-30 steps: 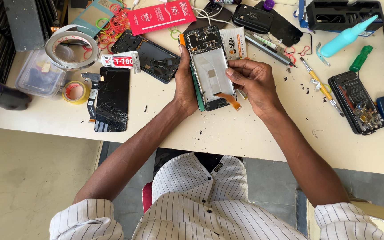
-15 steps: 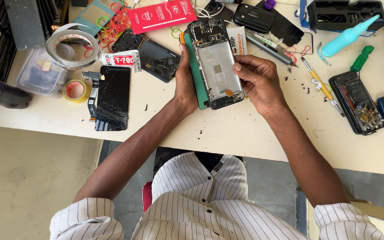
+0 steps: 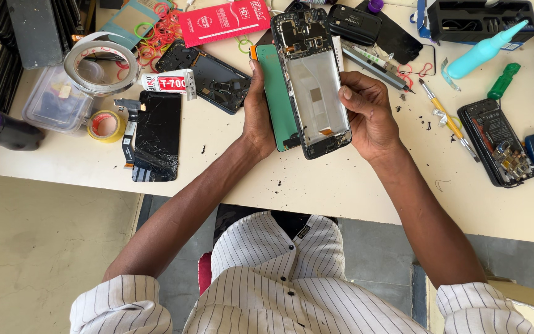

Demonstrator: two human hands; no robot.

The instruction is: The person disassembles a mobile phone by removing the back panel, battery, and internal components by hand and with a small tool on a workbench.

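The cream bench (image 3: pixel 341 192) fills the upper half of the frame, and the work sits at its upper centre. There the opened phone frame (image 3: pixel 314 80), dark-edged with bare circuit parts at its top, now stands more upright than half a second ago, when it leaned to the right; a second ago it lay lower and an orange strip stuck out at its lower right, which now shows only as a small spot inside the frame. That suggests the loose part has been tucked in and the frame squared up against the green back cover (image 3: pixel 277 96) just behind its left edge. The left hand (image 3: pixel 256 117) is closed round the cover and the frame's left side; the right hand (image 3: pixel 371 114) grips the frame's right edge, thumb on the rim. At left lie a cracked black screen panel (image 3: pixel 156 133) and, above it, a roll of clear tape (image 3: pixel 101 62); a teal squeeze bottle (image 3: pixel 480 52) lies upper right. The fingers behind the frame are hidden, and a dismantled phone (image 3: pixel 494 148) at right is too cluttered to read in detail
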